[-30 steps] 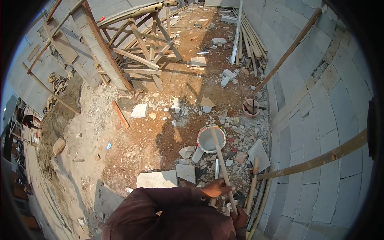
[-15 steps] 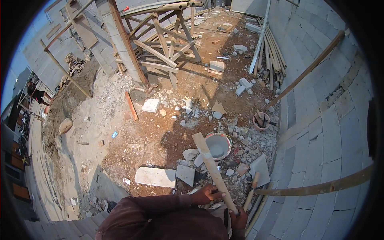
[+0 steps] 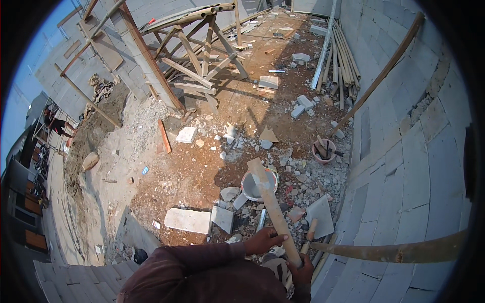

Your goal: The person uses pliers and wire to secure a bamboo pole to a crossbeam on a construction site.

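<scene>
A flat wooden board point(image 3: 272, 204) is held out at a slant in front of me, narrow and pale with grey smears. My left hand point(image 3: 263, 241) closes on its left edge, near the lower part. The board's near end is gripped by my right hand point(image 3: 301, 273), which is partly cut off by shadow and the sleeve. Beyond, the far part of the board crosses in front of a round bucket point(image 3: 248, 188) with a grey mix inside. Beside the right hand, a short round wooden piece point(image 3: 312, 230) leans among the rubble.
Pale blocks point(image 3: 187, 221) lie front left. A grey block wall point(image 3: 384, 171) runs along the right, with a slanting pole point(image 3: 394, 253) reaching close to my right hand. A small bucket of tools point(image 3: 323, 152), stacked bamboo poles point(image 3: 339, 63) and a wooden trestle point(image 3: 207, 48) stand farther off.
The view has shifted slightly. The board's far end has moved from the bucket's left side to across its front. Both hands keep their hold.
</scene>
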